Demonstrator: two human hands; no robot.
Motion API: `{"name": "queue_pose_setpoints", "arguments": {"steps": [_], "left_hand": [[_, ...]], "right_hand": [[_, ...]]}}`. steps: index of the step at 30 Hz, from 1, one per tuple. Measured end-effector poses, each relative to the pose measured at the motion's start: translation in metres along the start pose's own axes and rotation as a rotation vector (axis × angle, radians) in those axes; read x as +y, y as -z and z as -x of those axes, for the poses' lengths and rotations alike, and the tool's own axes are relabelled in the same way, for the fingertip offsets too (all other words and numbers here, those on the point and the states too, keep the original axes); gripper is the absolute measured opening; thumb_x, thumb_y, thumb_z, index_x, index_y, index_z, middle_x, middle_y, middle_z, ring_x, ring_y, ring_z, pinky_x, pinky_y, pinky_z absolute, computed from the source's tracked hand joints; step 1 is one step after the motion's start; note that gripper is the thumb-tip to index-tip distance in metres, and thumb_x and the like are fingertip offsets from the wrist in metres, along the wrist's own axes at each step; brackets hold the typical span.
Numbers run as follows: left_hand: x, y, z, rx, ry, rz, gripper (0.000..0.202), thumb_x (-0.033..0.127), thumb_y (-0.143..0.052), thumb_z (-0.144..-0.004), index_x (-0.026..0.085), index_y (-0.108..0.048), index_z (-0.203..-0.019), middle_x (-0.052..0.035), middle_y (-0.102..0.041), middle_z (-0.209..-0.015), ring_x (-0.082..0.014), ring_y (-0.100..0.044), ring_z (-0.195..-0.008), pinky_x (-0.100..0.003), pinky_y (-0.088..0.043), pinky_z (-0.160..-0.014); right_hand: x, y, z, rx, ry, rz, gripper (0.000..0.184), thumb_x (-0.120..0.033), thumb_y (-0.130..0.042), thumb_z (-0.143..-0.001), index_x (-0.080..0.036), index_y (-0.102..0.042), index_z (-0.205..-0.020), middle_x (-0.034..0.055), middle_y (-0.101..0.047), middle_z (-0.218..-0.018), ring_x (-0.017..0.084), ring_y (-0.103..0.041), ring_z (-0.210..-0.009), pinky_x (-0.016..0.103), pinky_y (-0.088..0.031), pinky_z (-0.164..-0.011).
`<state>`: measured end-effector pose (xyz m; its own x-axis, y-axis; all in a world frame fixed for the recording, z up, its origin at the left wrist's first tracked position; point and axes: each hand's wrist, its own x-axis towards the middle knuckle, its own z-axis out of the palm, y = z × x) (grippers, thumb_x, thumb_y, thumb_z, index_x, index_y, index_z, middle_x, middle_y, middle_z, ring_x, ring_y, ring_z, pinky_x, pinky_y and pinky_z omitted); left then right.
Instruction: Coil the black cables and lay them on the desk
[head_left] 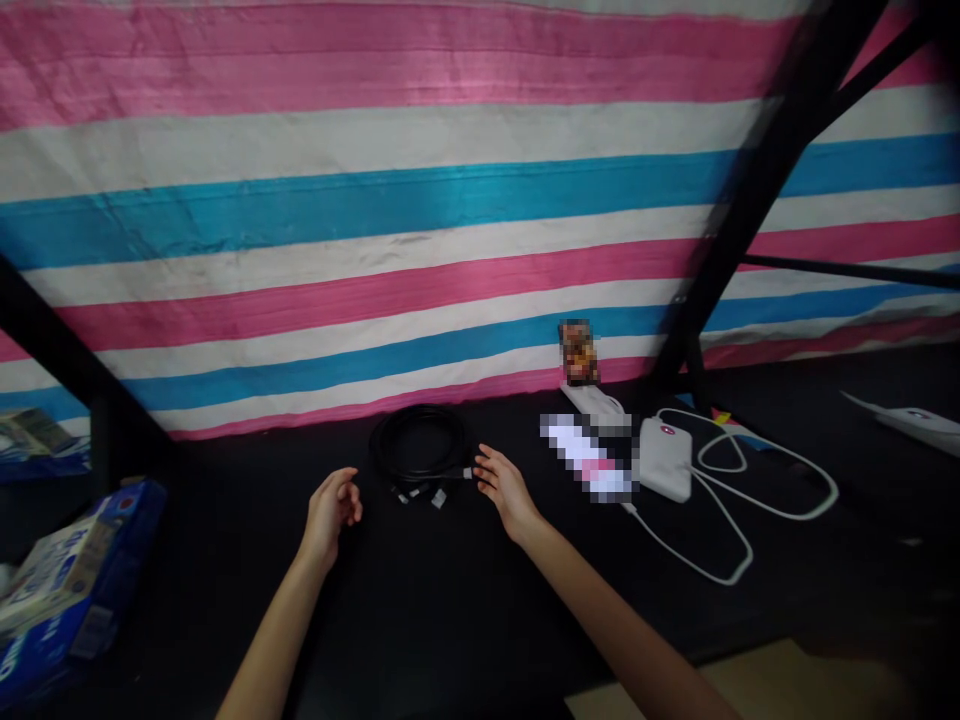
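A coil of black cable (420, 445) lies on the dark tabletop (420, 600), its several connector ends (420, 492) pointing toward me. My right hand (504, 490) reaches in from the right with fingers stretched out, fingertips at or just short of the coil's right edge; it holds nothing. My left hand (330, 510) hovers a little left of the connectors, fingers loosely curled and apart, with nothing in it.
A white power bank (665, 460) with a looping white cable (750, 500) lies to the right, beside a blurred-out object (589, 462). A striped pink, white and blue sheet (375, 220) hangs behind. Black frame bars (750, 200) cross at right. Blue-and-white boxes (67, 590) sit at left.
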<state>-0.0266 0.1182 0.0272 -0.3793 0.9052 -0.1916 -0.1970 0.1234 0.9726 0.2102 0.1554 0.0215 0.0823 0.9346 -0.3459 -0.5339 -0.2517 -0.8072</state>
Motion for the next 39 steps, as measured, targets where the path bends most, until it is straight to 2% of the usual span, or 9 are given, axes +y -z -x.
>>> {"name": "queue_pose_setpoints", "arguments": {"steps": [7, 17, 27, 30, 33, 36, 39], "left_hand": [[-0.001, 0.0, 0.0, 0.007, -0.018, -0.004, 0.028, 0.039, -0.056, -0.062, 0.019, -0.053, -0.081, 0.0101, -0.043, -0.042, -0.0076, -0.04, -0.033, -0.019, -0.023, -0.036], [-0.003, 0.0, -0.003, 0.02, -0.022, -0.012, 0.022, 0.038, -0.056, -0.064, 0.019, -0.051, -0.074, 0.0098, -0.04, -0.043, -0.0073, -0.039, -0.033, -0.02, -0.023, -0.036], [-0.003, 0.0, -0.002, 0.061, -0.09, -0.123, 0.023, 0.04, -0.052, -0.065, 0.019, -0.053, -0.075, 0.008, -0.039, -0.044, -0.0106, -0.039, -0.035, -0.023, -0.025, -0.038], [-0.003, 0.0, 0.003, 0.189, -0.201, -0.192, 0.019, 0.036, -0.052, -0.067, 0.02, -0.054, -0.078, 0.0058, -0.045, -0.051, -0.0116, -0.043, -0.045, -0.023, -0.029, -0.044], [-0.003, -0.002, 0.009, 0.309, -0.388, -0.318, 0.013, 0.029, -0.052, -0.071, 0.023, -0.052, -0.083, 0.0033, -0.054, -0.066, -0.0126, -0.05, -0.06, -0.024, -0.035, -0.057], [-0.007, -0.007, 0.014, 0.295, -0.602, -0.529, 0.012, 0.031, -0.048, -0.077, 0.023, -0.052, -0.085, -0.0003, -0.054, -0.077, -0.0167, -0.053, -0.073, -0.028, -0.04, -0.068], [-0.014, -0.02, 0.017, 0.148, -0.79, -0.766, 0.019, 0.036, -0.047, -0.08, 0.022, -0.055, -0.09, -0.0056, -0.056, -0.091, -0.0227, -0.053, -0.091, -0.036, -0.042, -0.081]], "right_hand": [[0.001, -0.001, 0.002, -0.01, -0.054, -0.019, 0.022, -0.013, -0.057, -0.062, -0.019, -0.066, -0.082, 0.0005, -0.063, -0.072, 0.01, -0.054, -0.055, 0.022, -0.039, -0.053], [-0.001, -0.004, 0.006, -0.009, -0.161, -0.074, 0.021, -0.011, -0.054, -0.065, -0.016, -0.063, -0.083, -0.0007, -0.061, -0.07, 0.007, -0.05, -0.05, 0.02, -0.036, -0.05], [-0.001, -0.004, 0.009, -0.024, -0.168, -0.084, 0.017, -0.01, -0.055, -0.066, -0.016, -0.061, -0.08, -0.0013, -0.06, -0.068, 0.007, -0.048, -0.049, 0.019, -0.035, -0.049], [-0.001, -0.004, 0.008, -0.023, -0.169, -0.091, 0.017, -0.01, -0.054, -0.066, -0.016, -0.061, -0.08, -0.0016, -0.059, -0.068, 0.006, -0.048, -0.049, 0.019, -0.035, -0.049], [0.0, -0.004, 0.006, -0.025, -0.176, -0.094, 0.017, -0.011, -0.053, -0.065, -0.017, -0.06, -0.079, -0.0019, -0.058, -0.068, 0.007, -0.048, -0.049, 0.02, -0.035, -0.048], [0.001, -0.003, 0.004, -0.033, -0.182, -0.097, 0.016, -0.012, -0.053, -0.065, -0.018, -0.06, -0.078, -0.002, -0.058, -0.066, 0.007, -0.047, -0.048, 0.02, -0.034, -0.048], [0.001, -0.003, 0.004, -0.046, -0.188, -0.103, 0.016, -0.013, -0.053, -0.065, -0.018, -0.059, -0.079, -0.0024, -0.058, -0.065, 0.007, -0.046, -0.048, 0.02, -0.034, -0.048]]}}
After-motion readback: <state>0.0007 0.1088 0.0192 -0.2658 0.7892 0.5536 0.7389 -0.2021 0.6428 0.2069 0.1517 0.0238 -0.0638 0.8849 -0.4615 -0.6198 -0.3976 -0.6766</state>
